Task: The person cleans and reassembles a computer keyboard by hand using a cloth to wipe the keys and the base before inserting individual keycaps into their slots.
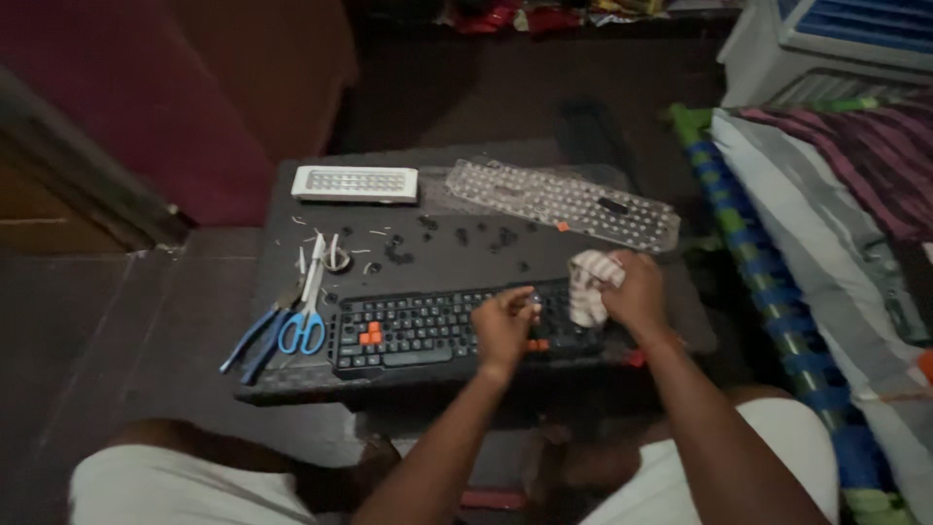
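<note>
A black keyboard (418, 331) with a few orange keys lies on a small dark table (292, 384). My left hand (503, 326) rests over the keyboard's right half with its fingers curled, pinching what looks like a small keycap. My right hand (637, 292) is closed on a crumpled pale cloth (589, 284) just above the keyboard's right end. Beyond the hands lies a translucent keyboard membrane sheet (564, 202). Small black keycaps (457, 235) are scattered between it and the keyboard.
Blue-handled scissors (306, 316) and blue-handled pliers (255, 335) lie left of the keyboard. A white rectangular lamp (355, 183) sits at the table's far left. A bed with striped bedding (836, 214) stands to the right. My knees (185, 481) are below the table.
</note>
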